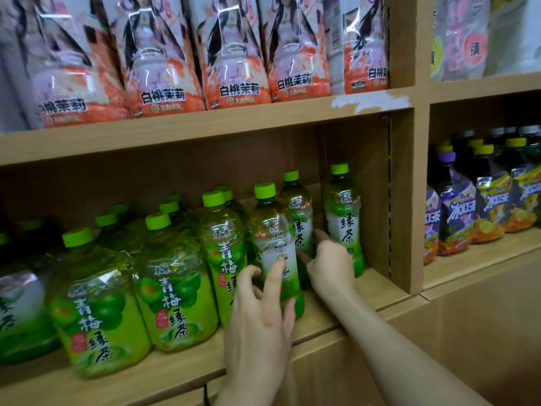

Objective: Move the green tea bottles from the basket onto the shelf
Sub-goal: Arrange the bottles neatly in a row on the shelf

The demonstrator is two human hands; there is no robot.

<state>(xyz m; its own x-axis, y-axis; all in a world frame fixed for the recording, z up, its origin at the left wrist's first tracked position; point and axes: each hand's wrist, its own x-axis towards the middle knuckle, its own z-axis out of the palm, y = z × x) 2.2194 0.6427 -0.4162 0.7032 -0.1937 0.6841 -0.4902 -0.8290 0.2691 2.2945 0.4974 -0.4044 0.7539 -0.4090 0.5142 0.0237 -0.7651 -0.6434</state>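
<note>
Left hand (257,312) is spreading its fingers loosely around the front green tea bottle (276,250) on the wooden shelf (330,315), steadying it, not clamping. Right hand (329,265) is reaching between the second green tea bottle (297,218) and the far-right one (342,218); its fingers are hidden, so its grip is unclear. Probably it is nudging bottles back into a row beside the plum tea bottles (175,291). The basket is not showing.
</note>
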